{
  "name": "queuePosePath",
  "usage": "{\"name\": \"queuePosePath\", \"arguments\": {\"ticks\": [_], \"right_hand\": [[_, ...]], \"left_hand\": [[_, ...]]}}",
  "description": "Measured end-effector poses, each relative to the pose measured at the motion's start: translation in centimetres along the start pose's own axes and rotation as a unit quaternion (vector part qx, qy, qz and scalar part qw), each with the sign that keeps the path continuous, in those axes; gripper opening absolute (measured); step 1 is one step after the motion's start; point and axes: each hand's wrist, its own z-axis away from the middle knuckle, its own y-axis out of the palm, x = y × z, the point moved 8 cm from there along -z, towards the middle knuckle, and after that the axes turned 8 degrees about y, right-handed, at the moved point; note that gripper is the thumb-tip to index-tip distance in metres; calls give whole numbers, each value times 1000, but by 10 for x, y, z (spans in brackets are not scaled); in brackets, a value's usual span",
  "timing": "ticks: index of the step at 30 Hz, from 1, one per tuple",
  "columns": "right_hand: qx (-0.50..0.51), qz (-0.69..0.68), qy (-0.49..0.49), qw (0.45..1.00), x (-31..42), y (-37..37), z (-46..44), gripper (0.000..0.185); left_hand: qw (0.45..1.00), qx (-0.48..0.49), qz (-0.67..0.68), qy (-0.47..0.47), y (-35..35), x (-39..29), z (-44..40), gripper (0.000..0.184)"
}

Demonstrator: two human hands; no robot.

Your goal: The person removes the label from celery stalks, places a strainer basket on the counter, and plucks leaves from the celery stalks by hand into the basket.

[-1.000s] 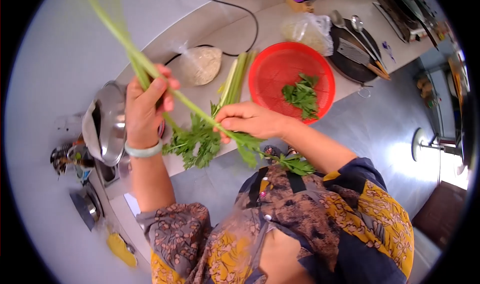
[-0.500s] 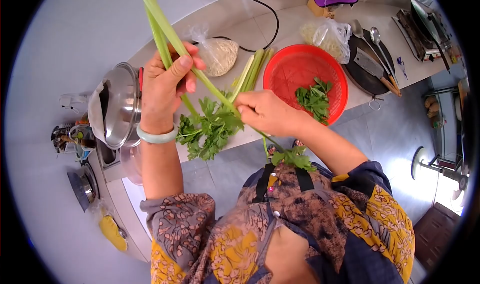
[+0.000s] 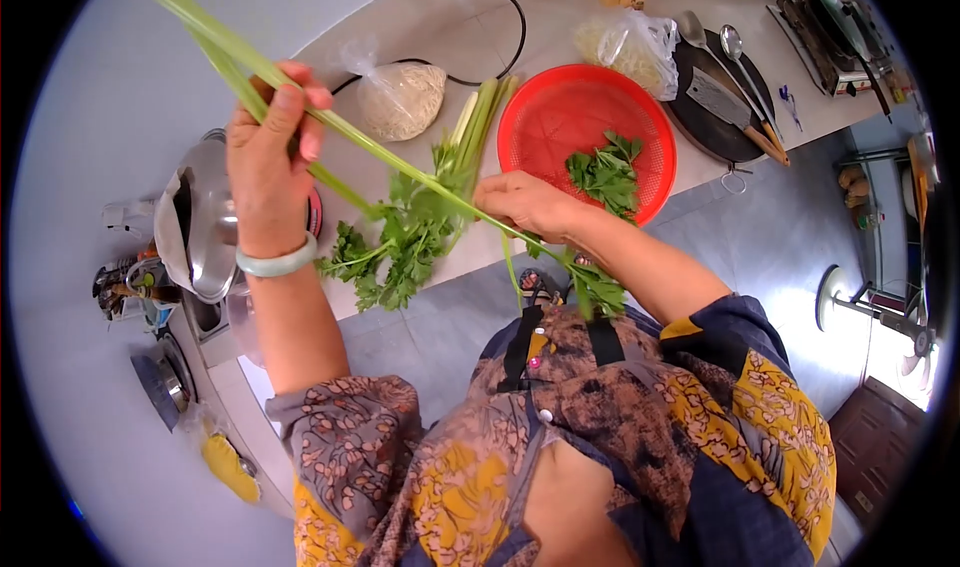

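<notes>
My left hand [image 3: 275, 142], with a pale bangle on its wrist, is closed around long green celery stalks [image 3: 375, 147] that reach past it to the upper left. The fingers of my right hand [image 3: 530, 205] are closed on the thinner, leafy end of one stalk. Leaves [image 3: 600, 289] of that stalk hang below my right wrist. Another leafy bunch [image 3: 400, 257] droops under my left hand, over the counter's edge. Cut celery stalks [image 3: 482, 117] lie on the counter. Right of them, a red plastic basket [image 3: 525, 107] holds some picked celery leaves [image 3: 608, 175].
A bag of pale food [image 3: 400, 102] sits behind the stalks near a black cable [image 3: 522, 27]. On a dark round board [image 3: 685, 117] at right lie a cleaver [image 3: 718, 97], a spatula and a ladle. Metal pots [image 3: 205, 227] stand at left.
My left hand has moved left with the celery, and my hands are farther apart. The right hand sits nearer the leafy end. The whole view has shifted slightly.
</notes>
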Motion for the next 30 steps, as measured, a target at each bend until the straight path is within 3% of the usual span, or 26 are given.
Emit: {"name": "queuePosePath", "arguments": {"ticks": [3,6,10,20,25,30], "right_hand": [[27,84,7,996,13,-6,30,34],[84,70,-28,994,13,-8,49,37],[111,126,-48,985,5,-7,57,28],[56,49,-49,996,-13,-25,73,27],[-66,120,-62,989,-19,-42,61,20],[-152,-120,-32,981,-37,-75,47,19]], "left_hand": [[1000,6,-9,10,-10,-4,-10,22],[999,-19,-40,9,-18,-4,-16,23],[996,-49,-74,-3,-30,-2,-23,23],[991,-76,-107,1,-31,-8,-27,20],[991,-87,-100,21,-14,-8,-24,20],[989,-100,-101,28,7,-5,-18,20]]}}
